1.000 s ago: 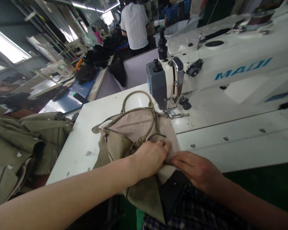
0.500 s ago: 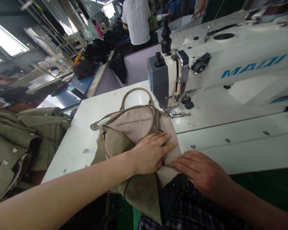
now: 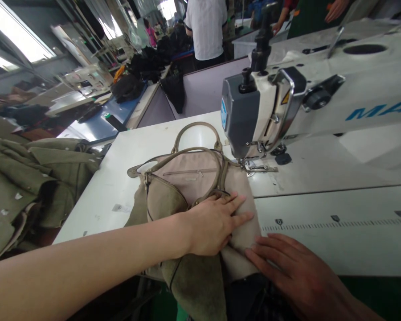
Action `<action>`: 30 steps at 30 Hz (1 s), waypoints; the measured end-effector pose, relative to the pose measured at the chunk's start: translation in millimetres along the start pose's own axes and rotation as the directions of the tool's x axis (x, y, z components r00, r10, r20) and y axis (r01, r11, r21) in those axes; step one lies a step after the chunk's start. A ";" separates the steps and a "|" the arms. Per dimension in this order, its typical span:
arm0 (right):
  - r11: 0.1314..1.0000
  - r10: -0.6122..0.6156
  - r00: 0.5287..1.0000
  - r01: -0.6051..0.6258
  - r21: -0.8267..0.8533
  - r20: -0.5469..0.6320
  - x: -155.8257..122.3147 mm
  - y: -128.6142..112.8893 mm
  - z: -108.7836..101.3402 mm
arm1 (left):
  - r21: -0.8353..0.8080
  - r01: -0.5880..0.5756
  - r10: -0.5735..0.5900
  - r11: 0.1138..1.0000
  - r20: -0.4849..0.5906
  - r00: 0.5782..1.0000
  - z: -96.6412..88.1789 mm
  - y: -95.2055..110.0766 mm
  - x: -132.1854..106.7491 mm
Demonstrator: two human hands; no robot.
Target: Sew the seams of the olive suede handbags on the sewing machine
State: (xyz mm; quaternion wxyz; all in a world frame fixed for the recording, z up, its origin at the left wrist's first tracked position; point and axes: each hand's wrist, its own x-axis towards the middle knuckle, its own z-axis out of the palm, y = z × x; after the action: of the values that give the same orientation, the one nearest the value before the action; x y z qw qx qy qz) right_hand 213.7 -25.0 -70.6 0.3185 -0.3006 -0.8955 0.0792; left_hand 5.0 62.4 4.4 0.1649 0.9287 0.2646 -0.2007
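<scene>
An olive-green handbag (image 3: 169,198) with two loop handles (image 3: 197,125) lies on the sewing machine table. Its beige lining (image 3: 242,187) is spread at the right side, and one upper corner sits under the presser foot (image 3: 243,164). My left hand (image 3: 214,223) rests on the bag and lining, fingers spread, beside the near handle's base. Along the lining's right edge, my right hand (image 3: 290,267) lays its outstretched fingertips on the cloth; its thumb cannot be made out clearly. A loose olive flap (image 3: 197,285) hangs over the table's front edge.
The sewing machine head (image 3: 245,111) stands at the right, its arm stretching to the frame edge. A printed ruler (image 3: 336,218) runs along the table. Olive fabric pieces (image 3: 56,165) are piled at left. Farther back are a person in a white shirt (image 3: 205,31) and another worker's hand (image 3: 336,10).
The camera view has shifted, so the machine appears farther right. Both hands appear slightly lower and farther right. The bag's lining corner is still under the presser foot.
</scene>
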 end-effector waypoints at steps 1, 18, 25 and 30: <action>1.000 0.008 1.000 -0.008 0.005 -0.004 -1.6 2.3 3.3 | -0.003 0.002 -0.002 1.000 0.004 1.000 -1.4 -1.5 0.8; 0.993 -0.100 0.994 0.103 -0.055 0.054 33.2 58.2 0.4 | -0.097 0.079 -0.053 0.992 0.242 0.969 -47.8 -43.7 19.2; 0.979 -0.169 0.986 0.168 -0.119 0.001 56.9 80.5 2.5 | -0.031 0.110 -0.094 0.993 0.328 0.940 -68.7 -68.3 32.9; 0.976 -0.174 0.985 0.173 -0.131 0.006 68.7 98.1 6.8 | -0.036 0.090 -0.075 0.995 0.296 0.952 -73.5 -85.0 38.9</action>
State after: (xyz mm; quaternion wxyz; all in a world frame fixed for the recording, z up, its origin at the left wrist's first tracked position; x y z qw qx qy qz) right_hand 215.0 94.9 -72.8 0.3062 -0.2416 -0.9208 -0.0088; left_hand 8.9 177.7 33.0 0.2167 0.8724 0.2806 -0.3365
